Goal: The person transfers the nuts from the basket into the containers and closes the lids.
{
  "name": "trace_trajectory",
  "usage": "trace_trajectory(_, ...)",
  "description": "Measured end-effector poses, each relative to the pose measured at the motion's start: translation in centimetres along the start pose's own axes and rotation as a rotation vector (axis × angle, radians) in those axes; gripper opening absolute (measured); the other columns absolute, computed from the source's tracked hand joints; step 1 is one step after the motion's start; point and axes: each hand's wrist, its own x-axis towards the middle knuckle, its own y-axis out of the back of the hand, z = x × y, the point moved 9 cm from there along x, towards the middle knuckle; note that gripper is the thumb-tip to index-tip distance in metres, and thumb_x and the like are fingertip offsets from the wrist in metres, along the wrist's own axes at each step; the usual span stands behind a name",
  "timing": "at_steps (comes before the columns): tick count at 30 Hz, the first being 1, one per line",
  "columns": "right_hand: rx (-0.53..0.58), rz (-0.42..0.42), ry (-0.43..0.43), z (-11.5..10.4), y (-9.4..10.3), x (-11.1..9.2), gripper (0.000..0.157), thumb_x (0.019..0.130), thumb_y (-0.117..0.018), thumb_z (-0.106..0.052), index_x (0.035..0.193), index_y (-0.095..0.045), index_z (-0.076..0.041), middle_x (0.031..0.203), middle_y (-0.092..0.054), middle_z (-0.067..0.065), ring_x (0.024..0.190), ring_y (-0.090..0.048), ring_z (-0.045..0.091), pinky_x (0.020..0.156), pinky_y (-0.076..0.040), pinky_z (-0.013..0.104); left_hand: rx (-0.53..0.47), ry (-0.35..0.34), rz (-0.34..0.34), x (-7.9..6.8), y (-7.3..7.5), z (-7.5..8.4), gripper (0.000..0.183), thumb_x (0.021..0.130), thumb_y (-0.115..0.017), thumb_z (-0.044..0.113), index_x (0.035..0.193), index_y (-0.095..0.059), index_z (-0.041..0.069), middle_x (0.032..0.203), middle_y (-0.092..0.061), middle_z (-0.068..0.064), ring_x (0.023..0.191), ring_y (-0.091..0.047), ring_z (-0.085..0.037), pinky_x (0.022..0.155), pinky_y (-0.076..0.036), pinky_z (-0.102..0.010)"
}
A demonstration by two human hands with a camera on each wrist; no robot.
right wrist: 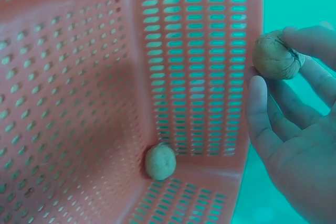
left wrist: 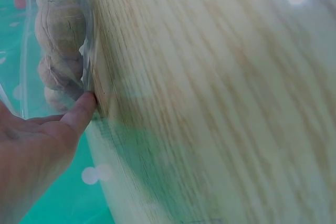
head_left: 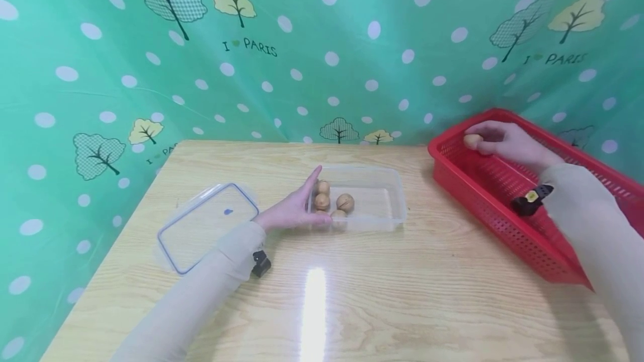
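Observation:
At the left end of a clear plastic container [head_left: 379, 228], my left hand [head_left: 292, 211] grips it, the thumb along the near side and fingers toward the far side. Several walnuts [head_left: 345, 202] lie in the left half of this container; the left wrist view shows some walnuts [left wrist: 60, 27] through its wall. My right hand [head_left: 515, 144] is at the far left end of a red plastic basket [head_left: 483, 205] and pinches one walnut [right wrist: 275, 56] between thumb and fingers. Another walnut [right wrist: 160, 161] sits in a basket corner, hidden in the head view.
A clear lid [head_left: 201, 228] with a blue seal lies on the wooden table [head_left: 402, 295], left of the container and beside my left forearm. Behind the table hangs a green dotted curtain [head_left: 302, 27]. The basket stands at the right, set at an angle.

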Motion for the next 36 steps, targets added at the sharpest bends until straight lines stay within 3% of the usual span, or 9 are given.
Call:
trace_trajectory(7,0.041,0.024,0.025,-1.7,0.4,-0.5,0.06,0.09,-0.066,-0.043,0.141,-0.047,-0.017,0.13,-0.05,0.006,0.103,-0.055,0.025,0.075,-0.05,0.025,0.006,0.003,0.008,-0.2,0.1,0.0,0.121,0.08,-0.081,0.031,0.153,0.016,0.031,0.159,-0.008,-0.019,0.143,-0.015,-0.033,0.114,-0.016,-0.048)
trace_trajectory(13,0.074,0.031,0.068,-4.2,0.1,-1.2,0.058,0.091,-0.064,-0.043,0.14,-0.048,-0.017,0.132,-0.049,0.005,0.11,-0.049,0.021,0.075,-0.051,0.02,-0.012,0.027,0.005,-0.2,0.1,-0.1,0.123,0.077,-0.082,0.033,0.153,0.015,0.032,0.159,-0.008,-0.017,0.143,-0.015,-0.032,0.113,-0.017,-0.049)
trace_trajectory(16,0.064,0.011,0.057,-5.4,-0.4,-1.3,0.062,0.09,-0.063,-0.048,0.142,-0.047,-0.019,0.137,-0.047,0.008,0.117,-0.045,0.025,0.078,-0.051,0.027,-0.014,0.018,0.005,-0.2,0.0,0.0,0.123,0.078,-0.082,0.03,0.153,0.015,0.03,0.159,-0.007,-0.018,0.143,-0.014,-0.034,0.113,-0.017,-0.051)
trace_trajectory(19,0.056,-0.01,0.05,-6.4,-1.0,-1.4,0.065,0.089,-0.063,-0.052,0.143,-0.046,-0.021,0.14,-0.047,0.009,0.124,-0.043,0.029,0.087,-0.048,0.042,-0.01,0.012,0.006,-0.2,0.1,0.1,0.122,0.078,-0.082,0.028,0.154,0.014,0.029,0.159,-0.006,-0.018,0.143,-0.013,-0.035,0.113,-0.016,-0.051)
trace_trajectory(23,0.06,-0.016,0.106,-8.0,-2.0,-1.4,0.059,0.09,-0.064,-0.047,0.14,-0.048,-0.02,0.137,-0.051,0.008,0.126,-0.043,0.029,0.095,-0.042,0.052,-0.007,0.003,-0.001,-0.1,0.1,0.3,0.121,0.079,-0.081,0.026,0.154,0.014,0.027,0.159,-0.003,-0.018,0.143,-0.011,-0.034,0.114,-0.015,-0.051)
trace_trajectory(30,0.089,-0.031,0.223,-10.5,-4.1,-1.1,0.046,0.092,-0.067,-0.031,0.133,-0.056,-0.016,0.131,-0.055,0.004,0.122,-0.048,0.024,0.09,-0.046,0.027,-0.002,0.01,-0.001,-0.1,0.0,0.1,0.121,0.079,-0.081,0.026,0.154,0.013,0.026,0.159,-0.003,-0.018,0.143,-0.011,-0.033,0.114,-0.015,-0.049)
trace_trajectory(36,0.159,-0.06,0.321,-12.4,-6.3,-0.4,0.04,0.093,-0.067,-0.022,0.13,-0.058,-0.012,0.126,-0.057,0.003,0.117,-0.051,0.021,0.088,-0.047,0.022,-0.004,0.017,0.004,-0.1,0.1,0.1,0.12,0.079,-0.081,0.027,0.154,0.013,0.027,0.159,-0.005,-0.017,0.143,-0.012,-0.033,0.114,-0.016,-0.05)
